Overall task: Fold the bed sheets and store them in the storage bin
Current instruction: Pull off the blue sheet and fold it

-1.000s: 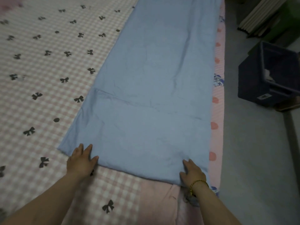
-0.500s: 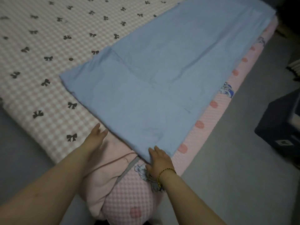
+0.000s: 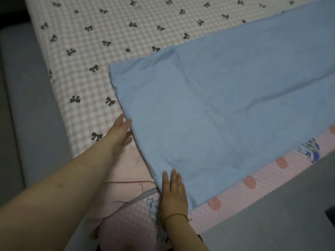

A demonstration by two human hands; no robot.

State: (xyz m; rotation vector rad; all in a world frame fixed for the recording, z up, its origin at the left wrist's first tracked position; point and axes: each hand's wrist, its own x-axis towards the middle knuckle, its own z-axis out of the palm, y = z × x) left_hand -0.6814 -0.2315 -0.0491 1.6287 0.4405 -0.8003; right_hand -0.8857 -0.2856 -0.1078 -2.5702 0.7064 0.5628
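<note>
A light blue bed sheet (image 3: pixel 226 105), folded into a long strip, lies flat on the bed and runs off the frame to the upper right. My left hand (image 3: pixel 120 132) lies with straight fingers at the sheet's near short edge, touching it about halfway along. My right hand (image 3: pixel 172 192), with a gold bracelet at the wrist, rests flat with straight fingers on the sheet's near corner. The storage bin shows only as a dark sliver (image 3: pixel 330 212) at the right edge.
The bed carries a pink-and-white checked cover with black bows (image 3: pixel 101 51). A pink quilted pad with red dots (image 3: pixel 253 187) borders it on the near side. Grey floor (image 3: pixel 272 227) lies to the right and at the far left.
The view has swung left, so the sheet now runs to the upper right and the dark bin has almost left the frame. Both hands stay at the sheet's near edge.
</note>
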